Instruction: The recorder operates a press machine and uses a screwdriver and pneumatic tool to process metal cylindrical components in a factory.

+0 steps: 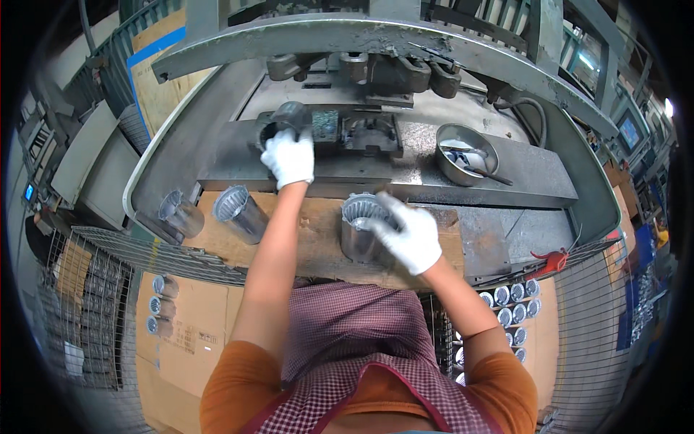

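Observation:
My left hand [289, 159], in a white glove, has its fingers closed at the mouth of a grey metal cylinder [292, 116]. That cylinder lies tilted on a dark metal fixture [327, 126]; the fingertips are partly hidden in its opening. My right hand [413, 240], also gloved, is at the right rim of an upright finned metal housing [359, 242], its thumb and fingers spread, the fingertips darkened. The housing stands on a wooden board [311, 249]. Two more finned housings, one leaning [242, 215] and one smaller-looking [181, 213], are left of my left forearm.
A metal bowl [467, 155] with white contents and a dark-handled tool sits right of the fixture. A grey machine beam [318, 42] crosses overhead. Red-handled tool [551, 264] hangs at the right edge. Below are cardboard [191, 325] and rows of finned parts [517, 293] inside wire mesh.

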### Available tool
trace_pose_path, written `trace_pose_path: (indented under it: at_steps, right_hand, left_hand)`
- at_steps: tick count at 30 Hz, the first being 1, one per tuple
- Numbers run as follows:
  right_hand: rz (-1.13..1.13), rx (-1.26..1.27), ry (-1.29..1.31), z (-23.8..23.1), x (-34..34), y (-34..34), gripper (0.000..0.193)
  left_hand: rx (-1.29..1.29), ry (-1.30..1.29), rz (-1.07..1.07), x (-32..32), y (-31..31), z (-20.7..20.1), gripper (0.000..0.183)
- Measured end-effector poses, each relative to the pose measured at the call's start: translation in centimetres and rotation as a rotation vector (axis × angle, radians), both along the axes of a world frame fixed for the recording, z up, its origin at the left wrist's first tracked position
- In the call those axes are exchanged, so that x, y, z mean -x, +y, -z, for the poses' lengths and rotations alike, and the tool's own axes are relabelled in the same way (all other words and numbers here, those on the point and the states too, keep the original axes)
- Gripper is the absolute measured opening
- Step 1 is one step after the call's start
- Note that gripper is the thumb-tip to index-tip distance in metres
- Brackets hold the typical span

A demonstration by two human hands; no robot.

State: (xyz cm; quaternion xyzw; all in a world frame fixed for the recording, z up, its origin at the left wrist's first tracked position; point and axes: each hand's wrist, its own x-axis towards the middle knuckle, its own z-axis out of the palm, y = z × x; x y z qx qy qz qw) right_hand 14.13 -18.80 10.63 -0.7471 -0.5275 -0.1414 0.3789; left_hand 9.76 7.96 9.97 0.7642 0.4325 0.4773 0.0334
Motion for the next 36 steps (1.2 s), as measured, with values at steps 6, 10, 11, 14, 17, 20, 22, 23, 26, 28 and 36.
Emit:
trace_pose_path:
  at_steps: [6,10,11,14,17,20,22,23,26,28,36]
  right_hand:
    - [0.167,0.267,0.231,-2.1,-5.4,5.3,0.054]
    - [0.222,0.456,0.235,-2.7,-7.1,9.0,0.066]
    - [0.219,0.457,0.235,-2.4,-7.6,9.7,0.066]
    - [0.217,0.46,0.213,-1.5,-8.7,10.6,0.062]
    - [0.284,0.522,0.167,-1.4,-9.7,12.0,0.056]
    - [0.288,0.573,0.162,-0.7,-11.5,12.8,0.053]
    - [0.245,0.588,0.114,-1.3,-9.8,12.9,0.052]
    - [0.224,0.595,0.065,-1.6,-9.5,13.0,0.051]
    - [0.247,0.563,0.073,-1.1,-10.7,12.9,0.044]
    - [0.266,0.535,0.071,-0.8,-11.2,13.0,0.041]
    - [0.203,0.336,0.092,-1.6,-8.1,6.1,0.042]
  left_hand:
    - [-0.458,0.095,0.288,0.8,-3.0,-5.0,0.023]
    - [-0.554,0.128,0.5,-2.7,-3.5,-3.7,0.024]
    - [-0.548,0.171,0.544,-3.5,-3.1,-3.3,0.024]
    - [-0.405,0.202,0.608,-5.2,-2.6,-2.6,0.027]
    - [-0.445,0.199,0.516,-4.1,-3.7,-5.0,0.039]
    - [-0.099,0.388,0.579,0.1,-4.1,-8.7,0.044]
    - [-0.188,0.285,0.532,4.2,-1.4,-7.5,0.037]
    - [-0.336,0.375,0.544,6.6,-0.3,-7.5,0.037]
    - [0.147,0.55,0.25,11.4,-0.1,-8.9,0.057]
    - [0.401,0.751,0.161,13.7,0.4,-8.5,0.071]
    - [0.398,0.676,0.312,17.9,3.8,1.7,0.06]
